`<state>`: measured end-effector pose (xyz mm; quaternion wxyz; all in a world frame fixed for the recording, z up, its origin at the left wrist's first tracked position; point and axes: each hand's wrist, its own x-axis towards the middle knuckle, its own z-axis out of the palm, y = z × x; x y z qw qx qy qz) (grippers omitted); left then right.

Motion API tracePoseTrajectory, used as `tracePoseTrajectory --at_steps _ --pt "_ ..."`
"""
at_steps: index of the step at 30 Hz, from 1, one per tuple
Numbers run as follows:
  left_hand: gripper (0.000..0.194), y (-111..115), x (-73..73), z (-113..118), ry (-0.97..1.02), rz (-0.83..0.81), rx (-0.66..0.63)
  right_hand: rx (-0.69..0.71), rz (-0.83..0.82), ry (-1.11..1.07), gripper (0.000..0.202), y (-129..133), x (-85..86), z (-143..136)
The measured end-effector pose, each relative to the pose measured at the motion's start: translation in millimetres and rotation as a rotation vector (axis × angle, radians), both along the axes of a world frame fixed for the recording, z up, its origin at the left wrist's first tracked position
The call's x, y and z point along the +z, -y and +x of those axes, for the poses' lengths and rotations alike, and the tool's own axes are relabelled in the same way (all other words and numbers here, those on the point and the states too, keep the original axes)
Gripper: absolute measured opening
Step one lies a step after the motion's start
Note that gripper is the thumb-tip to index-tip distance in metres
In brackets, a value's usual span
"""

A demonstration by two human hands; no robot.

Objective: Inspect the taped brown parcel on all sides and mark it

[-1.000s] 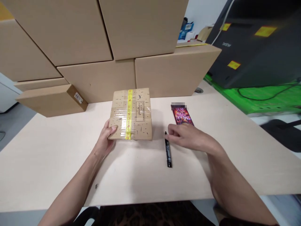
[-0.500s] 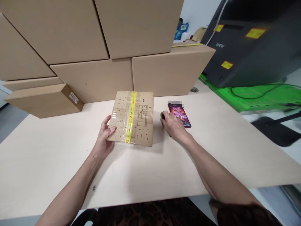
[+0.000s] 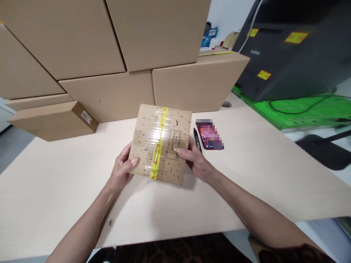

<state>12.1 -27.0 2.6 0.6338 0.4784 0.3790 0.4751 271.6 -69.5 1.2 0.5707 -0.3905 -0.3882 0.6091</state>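
Observation:
Between my two hands a flat cardboard box (image 3: 148, 146) is held tilted above the table, its top covered in small dark marks and clear tape. A yellow tape strip with red print runs down its middle, and a printed black frame sits to the right. My left hand (image 3: 122, 166) grips the left edge, thumb on top and fingers underneath. On the right edge my right hand (image 3: 196, 160) is closed the same way, its thumb over the printed frame. Just beyond that hand, a black marker pen (image 3: 197, 140) lies beside a smartphone (image 3: 210, 135) with a lit, partly pixelated screen.
Large cardboard boxes (image 3: 189, 87) are stacked along the back of the pale table (image 3: 263, 168). A smaller labelled box (image 3: 46, 122) leans at the left. A dark printer (image 3: 274, 62) stands on a green surface (image 3: 307, 109) at the right, near a black stand base (image 3: 323, 151).
My right hand has let go of the black marker pen beside the phone and moved onto the cardboard box's right edge. The box has shifted slightly right and towards me.

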Motion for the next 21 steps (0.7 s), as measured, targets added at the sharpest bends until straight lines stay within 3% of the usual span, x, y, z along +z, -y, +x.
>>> tracePoseTrajectory --at_steps 6,9,12,18,21 --pt "0.105 8.1 -12.0 17.3 0.156 0.039 0.142 -0.201 0.072 -0.040 0.082 2.8 2.3 -5.5" --pt "0.102 15.4 -13.7 29.5 0.200 -0.017 0.083 -0.227 0.091 -0.034 0.074 2.8 -0.8 -11.1" --pt "0.102 21.1 -11.2 37.2 0.179 -0.049 -0.015 -0.222 0.072 -0.059 0.080 4.3 -0.9 -17.3" --pt "0.096 16.9 0.3 30.6 0.164 -0.042 0.101 -0.080 0.064 -0.039 0.105 5.6 1.6 -11.3" --pt "0.091 11.8 6.4 21.1 0.160 -0.026 0.110 -0.147 0.049 0.026 0.110 -1.7 2.7 8.8"
